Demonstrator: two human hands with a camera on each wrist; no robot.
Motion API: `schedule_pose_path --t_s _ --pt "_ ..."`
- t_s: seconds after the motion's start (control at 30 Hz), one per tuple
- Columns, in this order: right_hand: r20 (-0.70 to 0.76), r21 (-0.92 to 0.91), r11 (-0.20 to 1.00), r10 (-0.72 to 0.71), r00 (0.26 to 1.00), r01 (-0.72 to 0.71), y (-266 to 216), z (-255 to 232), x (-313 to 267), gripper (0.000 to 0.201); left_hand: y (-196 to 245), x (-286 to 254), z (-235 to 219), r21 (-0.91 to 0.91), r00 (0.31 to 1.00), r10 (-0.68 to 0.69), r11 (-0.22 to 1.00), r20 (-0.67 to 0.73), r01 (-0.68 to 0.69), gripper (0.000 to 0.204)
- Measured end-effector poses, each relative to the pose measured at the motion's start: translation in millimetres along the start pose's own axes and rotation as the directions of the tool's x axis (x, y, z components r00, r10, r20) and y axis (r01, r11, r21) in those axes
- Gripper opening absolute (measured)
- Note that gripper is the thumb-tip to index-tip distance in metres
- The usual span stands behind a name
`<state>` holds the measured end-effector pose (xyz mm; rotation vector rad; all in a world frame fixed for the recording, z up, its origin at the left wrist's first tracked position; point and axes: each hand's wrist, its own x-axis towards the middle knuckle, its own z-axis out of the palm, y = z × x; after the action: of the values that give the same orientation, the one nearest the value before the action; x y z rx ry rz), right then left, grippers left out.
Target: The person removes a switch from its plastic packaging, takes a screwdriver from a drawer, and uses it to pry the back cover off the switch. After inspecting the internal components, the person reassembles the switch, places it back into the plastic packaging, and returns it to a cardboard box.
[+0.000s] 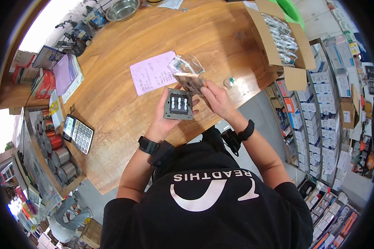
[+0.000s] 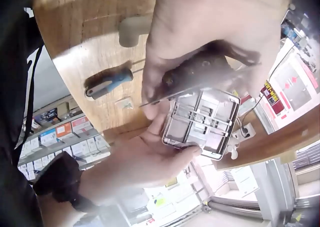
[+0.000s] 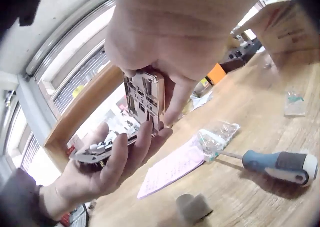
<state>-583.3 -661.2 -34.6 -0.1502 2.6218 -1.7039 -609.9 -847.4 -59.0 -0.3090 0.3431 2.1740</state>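
Observation:
My left hand [image 1: 159,119] holds a dark, square wall switch base [image 1: 179,104] from below, and three white pieces stand in a row on its face. My right hand [image 1: 217,99] grips a square switch cover panel [image 1: 188,83], tilted just beyond the base's far edge. In the left wrist view the panel's ribbed back [image 2: 202,121] shows, with the right thumb on its rim. Left fingertips reach up against the panel's lower part in the right wrist view, where the base [image 3: 102,151] lies across the left palm.
A blue-handled screwdriver [image 3: 275,167] and a grey rounded piece [image 3: 194,208] lie on the wooden table. Beyond the hands are a written pink sheet [image 1: 147,74] and a clear plastic bag [image 1: 195,62]. A calculator [image 1: 79,133] sits left; an open carton [image 1: 262,37] of bagged items stands right.

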Motion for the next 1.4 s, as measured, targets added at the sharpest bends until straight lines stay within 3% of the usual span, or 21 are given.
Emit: schedule_pose_path --t_s 0.03,0.1,0.13,0.17,0.2,0.33,0.4,0.53,0.6,0.67,0.7,0.73,0.77,0.8,0.83,0.87,0.93,1.03,1.17,1.23,1.4 --pt "-0.001 0.000 1.000 0.006 1.000 -0.006 2 -2 0 0.029 0 -1 -1 -0.041 1.000 -0.002 0.999 -0.013 0.001 0.054" --pt "-0.058 0.287 0.939 0.212 0.976 -0.187 3 -6 0 0.030 1 -1 -1 -0.046 0.999 0.013 0.999 -0.035 -0.015 0.056" --pt "-0.054 0.287 0.939 0.216 0.975 -0.192 5 -7 1 0.030 2 -2 -1 -0.049 0.998 0.034 0.998 -0.056 -0.037 0.057" --pt "-0.040 0.580 0.780 0.315 0.948 -0.235 8 -6 2 0.031 3 -4 -3 -0.033 0.997 0.060 0.998 -0.044 -0.061 0.058" --pt "0.006 0.811 0.534 0.403 0.915 -0.240 8 -5 3 0.032 5 -6 -6 -0.038 0.997 0.062 0.997 -0.048 -0.063 0.058" --pt "0.009 0.824 0.494 0.478 0.878 -0.278 11 -5 7 0.034 11 -14 -7 0.006 0.989 0.149 0.989 0.014 -0.149 0.054" --pt "-0.003 0.839 0.469 0.512 0.859 -0.277 26 -3 12 0.033 13 -19 -8 0.182 0.939 0.201 0.971 -0.279 -0.154 0.049" --pt "0.010 0.887 0.368 0.588 0.809 -0.278 81 1 23 0.034 18 -26 -22 0.155 0.946 0.205 0.973 -0.252 -0.169 0.037" --pt "0.036 0.859 0.384 0.613 0.789 -0.338 88 -4 22 0.035 19 -31 -23 0.297 0.946 0.273 0.931 -0.173 -0.215 0.031" --pt "0.057 0.828 0.399 0.639 0.767 -0.394 92 -9 21 0.037 18 -34 -21 0.358 0.933 0.311 0.904 -0.180 -0.232 0.030" --pt "-0.213 0.511 0.717 0.639 0.739 -0.473 95 -10 19 0.039 17 -35 -17 0.416 0.921 0.342 0.876 -0.184 -0.243 0.031" --pt "-0.452 0.076 0.841 0.508 0.733 -0.536 97 -12 16 0.041 16 -36 -13 0.413 0.921 0.343 0.877 -0.183 -0.244 0.031" --pt "-0.549 -0.232 0.919 0.148 0.823 -0.320 99 -14 10 0.043 15 -36 -9 0.429 0.917 0.360 0.865 -0.171 -0.259 0.031" --pt "-0.550 -0.235 0.918 0.146 0.823 -0.320 75 -14 8 0.043 15 -35 -6 0.446 0.913 0.376 0.852 -0.160 -0.273 0.031" --pt "-0.335 -0.022 0.940 0.313 0.889 -0.340 31 -12 8 0.040 14 -34 -5 0.444 0.914 0.371 0.855 -0.161 -0.269 0.031" --pt "-0.077 0.187 0.898 0.418 0.905 -0.399 2 -5 5 0.038 12 -33 -4 0.476 0.913 0.388 0.832 -0.129 -0.286 0.030" --pt "0.127 0.350 0.897 0.240 0.963 -0.269 -11 15 -1 0.035 10 -29 -1 0.509 0.915 0.393 0.808 -0.088 -0.298 0.030" --pt "0.139 0.483 0.826 0.256 0.957 -0.291 -28 28 3 0.030 10 -26 3 0.537 0.908 0.418 0.773 -0.032 -0.337 0.032" --pt "0.077 0.487 0.848 0.197 0.977 -0.209 -24 29 5 0.023 10 -31 17 0.514 0.920 0.386 0.804 -0.067 -0.300 0.034" --pt "0.146 0.450 0.836 0.276 0.950 -0.313 -23 30 5 0.019 8 -30 20 0.510 0.925 0.379 0.803 -0.039 -0.308 0.034" --pt "0.174 0.429 0.833 0.302 0.937 -0.348 -25 28 5 0.017 5 -26 14 0.548 0.921 0.384 0.759 0.060 -0.352 0.034"
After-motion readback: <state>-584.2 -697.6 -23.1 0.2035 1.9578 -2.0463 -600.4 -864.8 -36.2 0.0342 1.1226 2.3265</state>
